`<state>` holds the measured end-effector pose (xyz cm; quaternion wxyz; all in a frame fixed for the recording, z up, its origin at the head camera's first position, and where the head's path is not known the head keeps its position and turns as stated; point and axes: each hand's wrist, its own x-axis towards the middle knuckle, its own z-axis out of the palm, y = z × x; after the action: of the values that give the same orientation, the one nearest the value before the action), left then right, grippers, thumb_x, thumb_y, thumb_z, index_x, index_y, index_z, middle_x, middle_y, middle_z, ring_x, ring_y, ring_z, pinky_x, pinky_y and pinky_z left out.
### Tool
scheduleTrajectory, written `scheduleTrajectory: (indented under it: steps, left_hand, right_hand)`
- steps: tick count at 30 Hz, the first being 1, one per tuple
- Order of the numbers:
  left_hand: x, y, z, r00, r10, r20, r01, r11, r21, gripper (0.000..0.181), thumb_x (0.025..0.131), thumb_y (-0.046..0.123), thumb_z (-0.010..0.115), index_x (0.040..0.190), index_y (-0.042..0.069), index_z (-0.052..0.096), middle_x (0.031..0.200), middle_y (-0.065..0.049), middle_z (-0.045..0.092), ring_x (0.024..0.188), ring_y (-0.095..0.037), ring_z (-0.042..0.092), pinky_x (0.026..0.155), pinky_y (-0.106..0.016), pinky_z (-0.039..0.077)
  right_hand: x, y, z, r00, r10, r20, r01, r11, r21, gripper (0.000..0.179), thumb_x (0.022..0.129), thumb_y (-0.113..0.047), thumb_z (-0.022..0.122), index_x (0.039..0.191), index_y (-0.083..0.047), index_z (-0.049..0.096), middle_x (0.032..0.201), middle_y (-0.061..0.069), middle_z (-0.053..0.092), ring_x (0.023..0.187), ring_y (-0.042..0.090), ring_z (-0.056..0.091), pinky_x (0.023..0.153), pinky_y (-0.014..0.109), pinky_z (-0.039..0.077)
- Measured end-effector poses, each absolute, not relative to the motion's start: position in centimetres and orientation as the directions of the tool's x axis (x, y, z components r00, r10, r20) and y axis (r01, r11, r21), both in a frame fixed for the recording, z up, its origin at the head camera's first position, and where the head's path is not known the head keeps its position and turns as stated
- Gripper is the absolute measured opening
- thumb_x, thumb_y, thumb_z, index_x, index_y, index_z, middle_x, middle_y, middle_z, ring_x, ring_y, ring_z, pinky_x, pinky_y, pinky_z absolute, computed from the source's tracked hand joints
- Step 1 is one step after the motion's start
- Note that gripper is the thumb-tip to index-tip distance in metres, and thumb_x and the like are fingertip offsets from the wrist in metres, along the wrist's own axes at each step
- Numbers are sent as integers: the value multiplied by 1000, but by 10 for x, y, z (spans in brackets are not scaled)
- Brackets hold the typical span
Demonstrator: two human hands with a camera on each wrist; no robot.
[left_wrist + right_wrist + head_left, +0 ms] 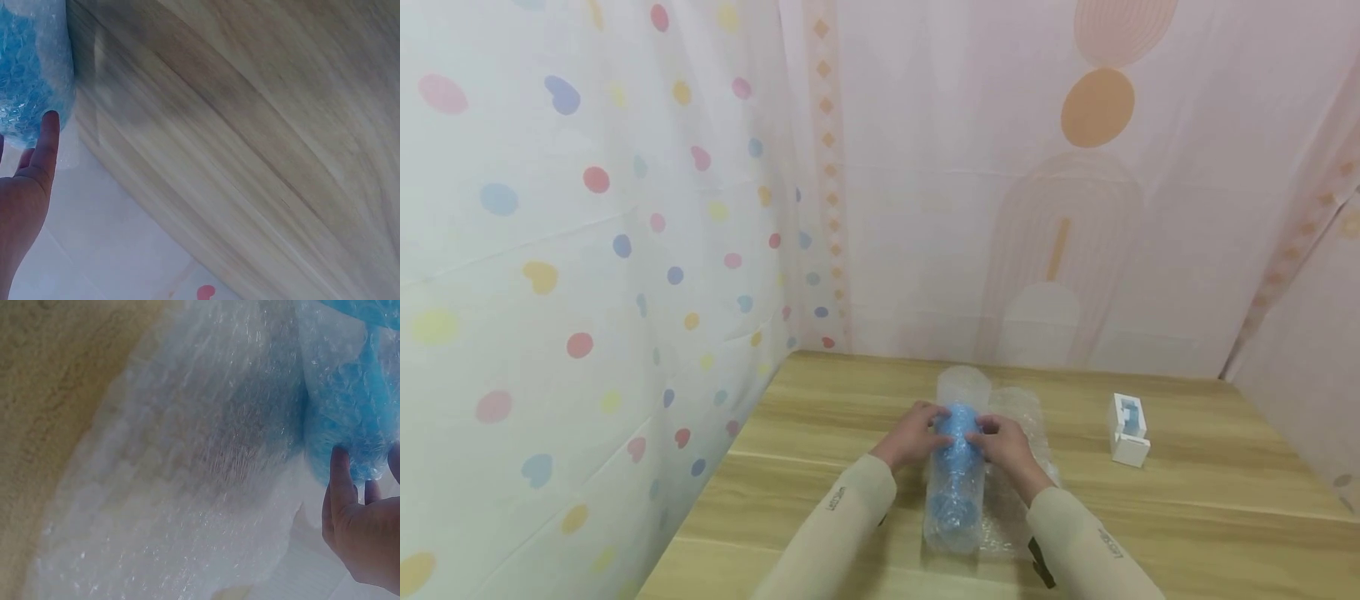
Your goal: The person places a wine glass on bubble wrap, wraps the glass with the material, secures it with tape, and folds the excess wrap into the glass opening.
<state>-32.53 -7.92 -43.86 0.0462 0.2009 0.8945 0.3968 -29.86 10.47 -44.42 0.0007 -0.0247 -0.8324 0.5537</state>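
A blue goblet-like thing (pixel 957 446) with a narrow stem lies inside a roll of bubble wrap (pixel 964 385), its shape blurred by the bubbles. From the left, my left hand (pixel 917 435) grips the roll by its wider blue part, thumb nearer me and fingers farther off. My right hand (pixel 1006 446) holds the same part from the opposite side. A loose flap of bubble wrap (pixel 1021 408) spreads flat to the right of the roll, partly under my right forearm. In the left wrist view, a fingertip (pixel 51 119) presses on the wrapped blue part.
A white tape dispenser (pixel 1129 450) with a bluish roll stands on the wooden table (pixel 1210 467) at the right. Patterned curtains (pixel 910 250) hang behind the table's far edge and along its left side.
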Motion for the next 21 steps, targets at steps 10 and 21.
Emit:
scheduleTrajectory:
  steps: [10,21]
  left_hand:
    - [-332,-77,-437,-882,456,119,408,612,678,42,92,14,71,131,5,61,130,-16,54,120,-35,53,103,-48,45]
    - [-330,-64,-435,-883,457,105,424,682,596,44,90,14,73,131,5,61,136,-20,48,125,-37,51,106,-48,42]
  right_hand:
    - [-298,106,-449,-999,30,-23,31,302,-953,42,95,-4,63,130,16,50,128,35,53,113,47,58,84,44,58]
    - [-297,116,-457,-998,7,-56,56,208,-977,39,96,-3,60,130,15,50,126,31,52,111,41,59,85,45,57]
